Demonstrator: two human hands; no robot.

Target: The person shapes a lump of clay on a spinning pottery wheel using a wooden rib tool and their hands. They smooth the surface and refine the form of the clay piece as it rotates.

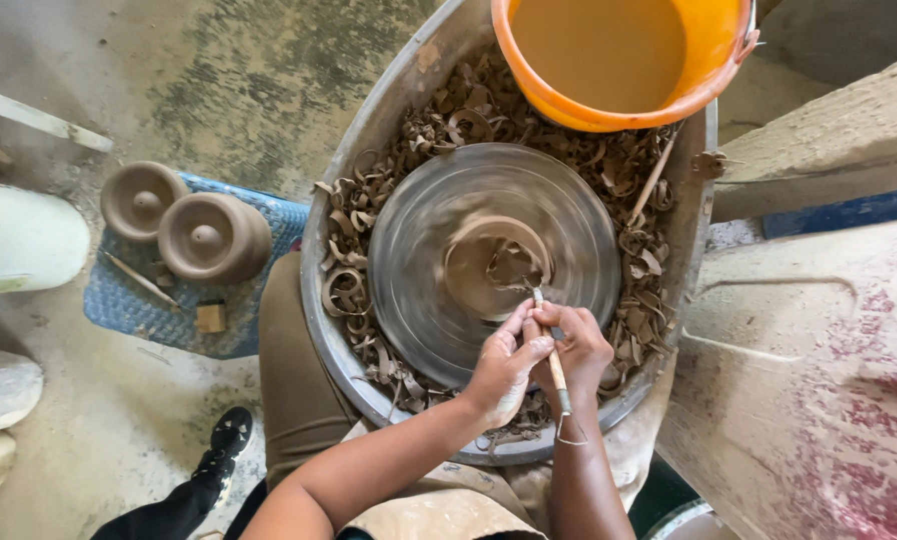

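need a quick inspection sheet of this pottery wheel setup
surface: spinning wheel head inside a metal splash pan
job's things: clay piece centred on the wheel; wooden-handled trimming tool tip at the clay
clutter: clay trimmings fill the pan; a stick lies among them
hands: left hand and right hand together grip the tool
cables: nothing seen
surroundings: orange bucket of muddy water; two clay pots on a blue mat; concrete floor

We have both forearms reaching forward, our left hand (505,366) curled against our right hand (576,350), fingers pinched together
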